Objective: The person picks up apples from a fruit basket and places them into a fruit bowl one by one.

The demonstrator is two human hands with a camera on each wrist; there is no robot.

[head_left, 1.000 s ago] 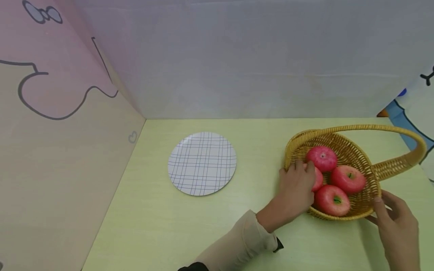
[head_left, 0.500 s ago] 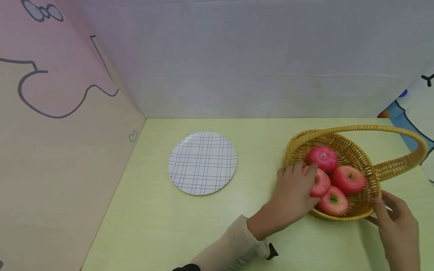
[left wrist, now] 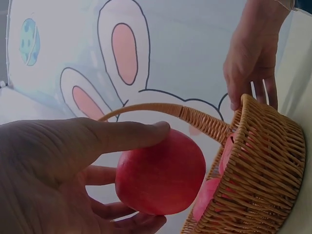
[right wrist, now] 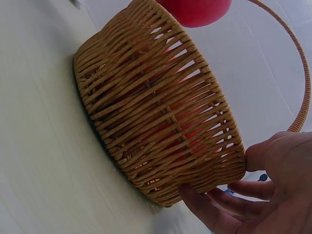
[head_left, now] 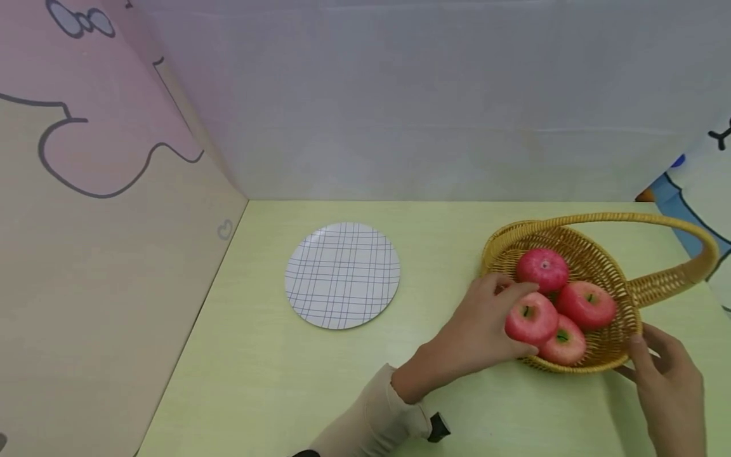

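Observation:
My left hand (head_left: pixel 476 327) pinches a red apple (head_left: pixel 532 319) between thumb and fingers. In the left wrist view this apple (left wrist: pixel 163 173) is up above the basket's rim, with the thumb over one side and the fingers on the other. Three more apples lie inside the wicker basket (head_left: pixel 608 254), among them a darker one (head_left: pixel 542 269) at the back and one (head_left: pixel 562 343) partly covered by the held apple. My right hand (head_left: pixel 672 384) grips the basket's right side. Its thumb sits at the rim and its fingers press the woven wall (right wrist: pixel 161 107).
A round white plate (head_left: pixel 342 276) with a blue grid pattern lies left of the basket on the pale green table (head_left: pixel 257 381). The basket's tall arched handle (head_left: pixel 628 216) rises over its far side and leans right. Printed panels (head_left: pixel 103 266) stand along the table's edges.
My left hand has drawn an apple up and leftward from among the others, and its wrist has shifted left. A front apple moved slightly. The right hand has stayed at the basket.

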